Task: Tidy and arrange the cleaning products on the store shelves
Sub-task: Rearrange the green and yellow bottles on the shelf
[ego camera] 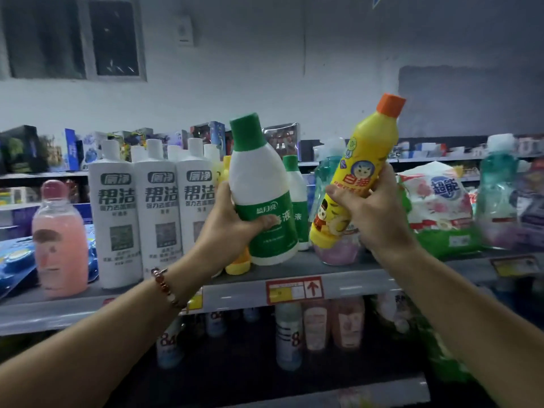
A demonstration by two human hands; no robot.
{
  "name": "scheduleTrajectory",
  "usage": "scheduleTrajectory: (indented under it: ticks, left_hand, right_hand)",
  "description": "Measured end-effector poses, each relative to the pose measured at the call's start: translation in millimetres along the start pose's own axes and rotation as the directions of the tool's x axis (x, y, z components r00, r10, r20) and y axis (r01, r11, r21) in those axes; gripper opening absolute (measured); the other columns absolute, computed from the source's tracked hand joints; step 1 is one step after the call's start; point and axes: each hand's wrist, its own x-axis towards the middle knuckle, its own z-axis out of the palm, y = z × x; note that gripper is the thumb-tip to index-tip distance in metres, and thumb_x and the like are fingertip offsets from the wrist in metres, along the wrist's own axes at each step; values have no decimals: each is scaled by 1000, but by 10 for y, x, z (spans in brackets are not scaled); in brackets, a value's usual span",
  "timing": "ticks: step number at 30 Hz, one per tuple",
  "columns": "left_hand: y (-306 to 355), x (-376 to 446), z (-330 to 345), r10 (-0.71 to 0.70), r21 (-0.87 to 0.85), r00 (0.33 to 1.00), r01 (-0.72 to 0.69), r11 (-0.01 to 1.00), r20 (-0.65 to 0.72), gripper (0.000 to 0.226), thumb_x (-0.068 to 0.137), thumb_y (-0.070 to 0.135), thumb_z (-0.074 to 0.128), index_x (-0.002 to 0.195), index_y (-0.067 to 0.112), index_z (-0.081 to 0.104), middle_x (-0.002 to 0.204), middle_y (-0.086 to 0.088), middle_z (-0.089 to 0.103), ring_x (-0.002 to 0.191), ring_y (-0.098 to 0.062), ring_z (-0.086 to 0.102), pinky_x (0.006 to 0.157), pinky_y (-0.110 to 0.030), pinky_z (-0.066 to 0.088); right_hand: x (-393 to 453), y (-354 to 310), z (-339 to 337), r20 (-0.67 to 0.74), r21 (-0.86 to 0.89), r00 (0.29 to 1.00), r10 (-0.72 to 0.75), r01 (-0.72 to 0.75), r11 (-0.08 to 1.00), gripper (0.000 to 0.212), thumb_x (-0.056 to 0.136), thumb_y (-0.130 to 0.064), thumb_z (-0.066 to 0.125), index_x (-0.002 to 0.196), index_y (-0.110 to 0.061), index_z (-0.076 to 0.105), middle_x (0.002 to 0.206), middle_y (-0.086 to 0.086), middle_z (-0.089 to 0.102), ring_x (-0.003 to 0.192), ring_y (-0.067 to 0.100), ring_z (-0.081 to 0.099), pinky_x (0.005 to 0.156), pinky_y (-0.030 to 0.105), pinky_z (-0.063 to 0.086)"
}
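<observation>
Your left hand point(232, 222) has the white bottle with the green cap point(260, 189) wrapped in its fingers point(266, 223), which are closed around the green label on the lower half, thumb behind on the left side. The bottle is lifted just above the shelf point(241, 287), tilted slightly to the left, its base hanging over the front part of the shelf board. Your right hand point(374, 210) grips the yellow bottle with the orange cap point(365, 169) around its middle, fingers curled shut over the label and the thumb point(344, 195) pressed across the front. That bottle leans to the right, cap highest, its base held clear above the shelf in front of a clear jar of pinkish contents point(338, 251).

Both forearms reach up and forward from the lower corners, wrists roughly level, and a beaded bracelet point(166, 287) sits on your left wrist.

To the left of the held bottles stand three tall white bottles point(156, 213) in a row, upright, and a pink bottle point(59, 240) further left. Behind your left hand a yellow bottle point(237, 265) stands on the shelf. A second green-capped bottle point(295, 198) stands between the two you hold. A detergent bag point(438, 207) lies to the right of your right hand.
</observation>
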Motion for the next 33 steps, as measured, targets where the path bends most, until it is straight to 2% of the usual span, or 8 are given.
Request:
scheduleTrajectory:
  ticks: [3,9,16,21,25,28,30,33]
  left_hand:
    - [-70,205,287,0,60,1000,-1,998,22,74,78,7,86,129,33,39,116,9,59,107,-5,59,97,-42,55]
    - [-404,513,647,-126,168,988,110,980,88,82,76,9,86,139,30,39,121,1,62,117,-24,60,102,-60,50]
    - [-514,634,659,-281,213,952,252,944,119,103,90,15,74,159,42,2,153,-10,44,137,-36,48,107,-63,45]
    - [-517,453,740,-262,353,962,219,910,79,103,96,19,66,158,41,-13,159,-11,37,140,-37,46,107,-60,44]
    - [-382,-55,751,-62,409,998,43,911,32,95,96,34,67,162,32,-1,160,3,34,141,-10,37,114,-43,40]
    - [-319,-798,900,-182,97,964,165,981,194,75,89,51,65,155,36,31,139,9,60,118,1,62,92,-25,55]
    - [-404,-1261,1058,-460,-232,831,537,811,313,65,76,51,65,135,27,55,108,5,77,91,-7,75,72,-26,60]
    - [-711,-1816,1104,-700,-445,655,737,508,285,61,72,48,68,126,21,62,101,-9,79,82,-23,77,63,-35,59]
  right_hand:
    - [-160,-57,-270,11,-11,1000,6,-6,1000,47,81,-12,81,120,-12,55,99,3,70,81,5,71,68,17,56]
    - [-477,14,-693,83,-16,994,77,-76,997,43,81,-6,79,119,-14,59,102,6,73,89,16,73,75,25,60]
    - [-732,208,-855,177,-84,964,200,-187,979,38,83,-13,80,115,-22,62,98,-1,74,89,15,72,77,30,59]
    - [-819,342,-749,232,-97,936,264,-248,964,41,81,-17,83,117,-27,64,101,-3,76,93,15,73,81,32,59]
    - [-975,422,-636,225,-91,905,361,-350,932,42,78,-21,86,114,-31,66,99,-5,76,91,13,73,81,32,60]
    - [-1261,519,-522,223,-124,848,481,-464,877,52,73,-27,89,117,-37,63,98,-10,76,89,9,74,78,29,61]
    - [-1551,627,-393,275,-233,813,514,-462,856,55,67,-36,87,116,-40,63,99,-9,76,89,10,73,79,35,61]
    - [-2051,759,-206,322,-547,753,574,-348,762,68,66,-47,79,128,-49,50,106,-13,59,96,10,63,84,35,57]
